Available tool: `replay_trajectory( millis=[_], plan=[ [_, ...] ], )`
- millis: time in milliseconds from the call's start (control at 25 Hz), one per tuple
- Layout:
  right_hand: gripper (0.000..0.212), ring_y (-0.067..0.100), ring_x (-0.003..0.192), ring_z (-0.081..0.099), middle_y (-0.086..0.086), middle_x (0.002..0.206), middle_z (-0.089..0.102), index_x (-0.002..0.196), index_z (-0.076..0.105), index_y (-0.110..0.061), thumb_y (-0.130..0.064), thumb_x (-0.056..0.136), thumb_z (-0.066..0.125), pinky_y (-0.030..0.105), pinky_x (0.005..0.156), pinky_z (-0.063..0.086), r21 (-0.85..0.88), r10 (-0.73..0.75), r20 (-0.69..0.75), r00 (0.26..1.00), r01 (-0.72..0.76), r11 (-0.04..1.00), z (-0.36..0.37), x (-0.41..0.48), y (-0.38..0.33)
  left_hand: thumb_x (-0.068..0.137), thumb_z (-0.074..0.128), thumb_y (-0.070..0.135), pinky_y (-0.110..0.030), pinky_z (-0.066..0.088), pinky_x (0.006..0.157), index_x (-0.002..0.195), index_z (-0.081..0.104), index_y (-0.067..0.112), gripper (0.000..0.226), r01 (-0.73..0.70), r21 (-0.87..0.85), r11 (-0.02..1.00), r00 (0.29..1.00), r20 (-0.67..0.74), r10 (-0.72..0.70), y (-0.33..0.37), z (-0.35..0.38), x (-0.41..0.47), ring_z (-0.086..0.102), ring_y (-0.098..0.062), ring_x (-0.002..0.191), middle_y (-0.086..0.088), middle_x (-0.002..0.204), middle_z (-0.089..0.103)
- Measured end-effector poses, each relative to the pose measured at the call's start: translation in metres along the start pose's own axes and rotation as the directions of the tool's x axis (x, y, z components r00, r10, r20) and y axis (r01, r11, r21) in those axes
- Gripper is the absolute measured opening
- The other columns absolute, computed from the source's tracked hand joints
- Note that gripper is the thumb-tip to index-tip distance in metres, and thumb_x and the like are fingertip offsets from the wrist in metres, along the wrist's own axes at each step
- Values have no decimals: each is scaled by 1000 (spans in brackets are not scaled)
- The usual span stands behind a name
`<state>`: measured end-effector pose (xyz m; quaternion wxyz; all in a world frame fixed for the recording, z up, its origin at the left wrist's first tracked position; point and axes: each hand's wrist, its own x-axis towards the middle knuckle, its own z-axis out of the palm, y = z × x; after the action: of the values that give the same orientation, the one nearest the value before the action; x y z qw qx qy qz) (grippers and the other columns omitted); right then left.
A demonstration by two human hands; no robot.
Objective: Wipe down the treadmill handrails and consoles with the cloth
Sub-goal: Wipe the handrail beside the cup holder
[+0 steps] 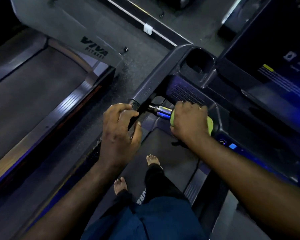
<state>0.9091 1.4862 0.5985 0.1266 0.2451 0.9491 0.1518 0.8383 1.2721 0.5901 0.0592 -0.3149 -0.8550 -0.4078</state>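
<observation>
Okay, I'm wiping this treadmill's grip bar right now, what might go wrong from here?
Three things, judging from this view.
1. The right hand rubs the green cloth close to the lit console buttons; a slip might press one.
2. Both bare feet stand on the belt; if it started, you could lose your footing.
3. The left hand covers the black handrail, so that patch may go unwiped.
</observation>
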Motion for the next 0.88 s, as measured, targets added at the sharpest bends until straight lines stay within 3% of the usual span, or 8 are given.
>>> replay_trajectory(
  millis=[160,360,440,520,600,680,760,880],
  plan=[
    [26,32,91,67,7,102,68,111,62,-18,-30,88,66,48,82,48,44,-43,-23,999,44,998,-11,35,-50,87,79,4,-43,44,110,114,71,6,28,-12,-56,998,1000,21,13,6,3,-18,50,-29,127,-13,129,59],
    [24,30,94,70,3,103,73,110,70,-18,-30,92,63,48,85,51,110,58,-38,998,-53,992,-19,51,-81,85,81,4,-39,43,109,114,71,6,30,-8,-54,999,997,80,13,-6,5,-27,51,-28,126,-11,127,61],
    [39,31,100,70,4,108,72,116,67,-18,-40,85,72,46,85,52,178,70,0,998,-69,982,-22,53,-77,85,80,4,-40,44,108,114,71,6,30,-52,-43,998,992,113,56,-7,6,-25,51,-27,125,-11,127,61],
    [78,33,113,66,9,121,68,133,51,-14,-55,74,82,45,87,53,298,21,46,999,-34,954,-22,46,-60,86,80,6,-36,43,108,114,71,6,29,-56,-32,998,991,120,60,-8,3,-25,50,-26,125,-11,127,61],
    [113,33,129,55,11,140,57,150,36,-12,-65,65,88,46,103,48,413,-37,40,998,17,911,-16,19,-34,88,80,8,-30,40,109,115,71,8,29,-29,-34,999,993,113,33,-9,-2,-29,48,-23,126,-9,128,60],
    [121,30,143,41,9,157,40,157,33,-18,-63,62,92,45,116,40,498,-42,-5,999,39,866,-3,-7,-8,88,80,9,-24,35,110,115,71,9,28,0,-59,998,994,108,7,-7,-2,-33,44,-14,126,-6,128,59],
    [119,32,149,32,10,164,27,156,33,-26,-61,59,94,49,120,36,473,-29,-26,999,37,880,7,-13,5,87,80,8,-22,33,111,113,71,9,28,2,-75,997,995,104,6,-4,1,-36,43,-10,125,-6,126,60],
    [117,33,140,44,11,152,46,153,31,-21,-61,60,89,56,121,30,291,-78,-36,996,85,953,8,11,-12,87,80,7,-22,34,111,112,72,8,26,-6,-82,997,994,108,15,0,3,-36,47,-15,125,-7,125,61]
  ],
)
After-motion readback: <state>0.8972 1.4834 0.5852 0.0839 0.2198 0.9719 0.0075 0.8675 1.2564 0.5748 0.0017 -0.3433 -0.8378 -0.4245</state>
